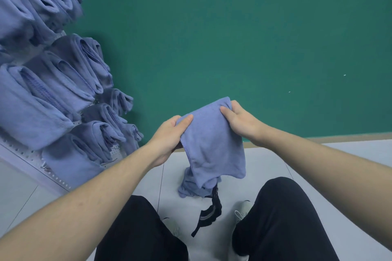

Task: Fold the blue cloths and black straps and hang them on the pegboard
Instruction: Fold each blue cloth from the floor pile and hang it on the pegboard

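Holding a blue cloth point(214, 146) up by its top edge, the person pinches one upper corner in the left hand point(169, 133) and the other in the right hand point(239, 121), thumbs on the near face and the other fingers curled behind. The cloth hangs lengthwise downward between the knees, its long axis running away from both hands toward the floor point(318, 167). Below it lie a crumpled blue bundle point(191, 188) and a black strap point(210, 212). The pegboard point(53, 176) stands to the left, nearer the left hand, already crowded with hung cloths point(53, 82). I judge those packed pegs, not the floor clutter, would hamper hanging.
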A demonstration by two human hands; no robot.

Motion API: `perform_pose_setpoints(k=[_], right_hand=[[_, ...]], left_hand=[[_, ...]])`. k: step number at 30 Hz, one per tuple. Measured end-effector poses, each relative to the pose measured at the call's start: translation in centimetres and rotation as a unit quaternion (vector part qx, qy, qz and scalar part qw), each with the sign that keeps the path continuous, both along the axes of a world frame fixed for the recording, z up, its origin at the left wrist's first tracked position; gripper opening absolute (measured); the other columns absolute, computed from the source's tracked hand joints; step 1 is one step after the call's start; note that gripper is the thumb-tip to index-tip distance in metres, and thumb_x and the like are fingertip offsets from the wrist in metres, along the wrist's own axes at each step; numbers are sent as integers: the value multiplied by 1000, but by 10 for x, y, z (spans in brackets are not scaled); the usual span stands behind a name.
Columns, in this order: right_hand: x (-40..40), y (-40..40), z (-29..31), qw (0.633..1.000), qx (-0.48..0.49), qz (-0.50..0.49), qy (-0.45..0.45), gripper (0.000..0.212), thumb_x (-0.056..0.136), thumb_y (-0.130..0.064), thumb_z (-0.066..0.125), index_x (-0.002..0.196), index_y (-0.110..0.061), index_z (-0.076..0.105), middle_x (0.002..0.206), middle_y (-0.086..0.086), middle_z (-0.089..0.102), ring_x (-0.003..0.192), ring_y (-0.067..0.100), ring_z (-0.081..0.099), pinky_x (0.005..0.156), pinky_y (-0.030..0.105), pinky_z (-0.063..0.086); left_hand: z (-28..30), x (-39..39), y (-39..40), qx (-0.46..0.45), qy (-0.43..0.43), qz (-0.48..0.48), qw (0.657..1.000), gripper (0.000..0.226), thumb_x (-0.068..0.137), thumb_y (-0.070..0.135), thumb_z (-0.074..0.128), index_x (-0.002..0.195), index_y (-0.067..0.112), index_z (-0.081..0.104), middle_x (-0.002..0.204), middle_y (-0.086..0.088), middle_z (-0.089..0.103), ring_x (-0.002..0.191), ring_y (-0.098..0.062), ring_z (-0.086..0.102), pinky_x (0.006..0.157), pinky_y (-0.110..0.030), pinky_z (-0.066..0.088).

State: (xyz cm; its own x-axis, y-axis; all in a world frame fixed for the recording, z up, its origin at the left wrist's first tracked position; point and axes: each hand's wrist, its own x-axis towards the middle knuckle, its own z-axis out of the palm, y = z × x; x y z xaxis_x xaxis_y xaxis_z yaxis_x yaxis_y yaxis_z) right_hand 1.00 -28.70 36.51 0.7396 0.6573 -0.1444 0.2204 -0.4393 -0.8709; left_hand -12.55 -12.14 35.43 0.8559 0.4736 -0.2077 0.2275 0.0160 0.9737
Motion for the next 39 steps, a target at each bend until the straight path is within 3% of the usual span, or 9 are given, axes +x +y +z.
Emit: perform_pose_setpoints(k=[7,12,16,19,21,24,28,33,39], right_hand=[[-8,18,0,996,85,-11,21,33,104,-43,42,117,-15,53,118,-1,60,108,12,58,97,33,47],[-16,25,3,991,133,-25,20,30,102,-42,49,102,-14,57,98,-3,62,88,11,57,82,30,47],[-12,23,-19,963,174,-105,175,42,100,-39,34,113,-13,65,100,4,71,90,16,61,79,35,47],[-11,12,-68,986,20,-37,159,35,88,-16,39,110,-20,66,107,-1,70,100,20,62,87,32,47],[-18,5,-92,984,-102,73,126,54,87,-5,41,136,-23,55,136,-1,59,118,16,54,92,28,44],[-32,11,-112,968,-125,153,156,80,86,-19,67,156,-33,28,154,-6,39,131,12,46,105,26,38],[-45,42,-127,978,-93,134,127,84,65,-48,82,141,-40,45,124,-5,62,109,16,63,102,34,50],[-47,66,-130,989,-103,101,25,13,96,-31,57,91,-20,59,90,0,62,86,22,55,78,34,45],[-26,71,-153,990,-138,31,8,36,99,-27,56,64,-23,49,65,-1,52,70,24,46,60,32,38]], left_hand=[[4,1,1,-71,-28,-14,997,27,90,32,73,114,22,65,105,0,77,89,-18,72,79,-39,58],[2,10,-9,-72,-45,45,995,34,85,10,78,115,19,66,102,-1,78,98,-24,74,86,-45,59],[5,15,3,-177,-99,118,972,31,89,6,73,117,13,65,100,-2,78,90,-19,76,73,-35,60],[15,16,14,-225,-121,149,955,24,91,5,70,114,8,65,97,-6,78,85,-19,76,64,-32,61],[19,18,21,-249,-133,155,947,29,93,6,68,121,5,63,104,-10,77,90,-21,76,67,-34,62],[22,22,28,-288,-130,144,938,42,94,12,69,133,3,58,116,-14,74,101,-26,74,70,-38,62],[25,26,30,-318,-121,129,931,42,95,16,67,133,3,58,117,-15,73,103,-27,73,70,-39,62],[30,27,37,-308,-126,130,934,39,97,19,65,132,3,60,116,-13,74,102,-25,74,72,-37,62],[25,22,61,-271,-157,190,930,53,90,19,73,138,6,55,123,-14,71,108,-30,71,78,-45,62]])
